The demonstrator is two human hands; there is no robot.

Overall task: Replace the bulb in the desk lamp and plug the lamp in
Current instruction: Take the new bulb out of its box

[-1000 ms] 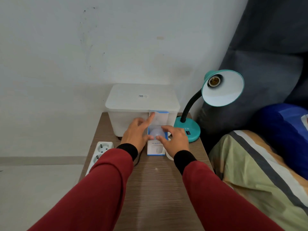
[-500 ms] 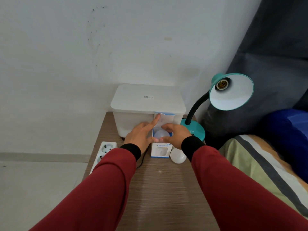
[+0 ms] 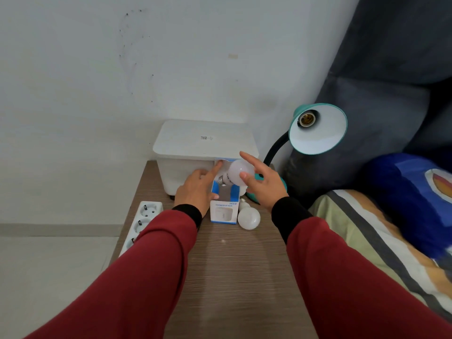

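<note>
At frame centre, the right hand pinches the new bulb just above its opened box, which the left hand steadies with open fingers. Next, the bulb must turn base-first toward the lamp's empty socket, upper right.

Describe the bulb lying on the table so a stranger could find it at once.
Start at the wooden table against the white wall, then find the small blue-and-white box by the left hand. The loose bulb lies just right of that box. Unlike the bulb in the right hand, nobody holds it.
</note>
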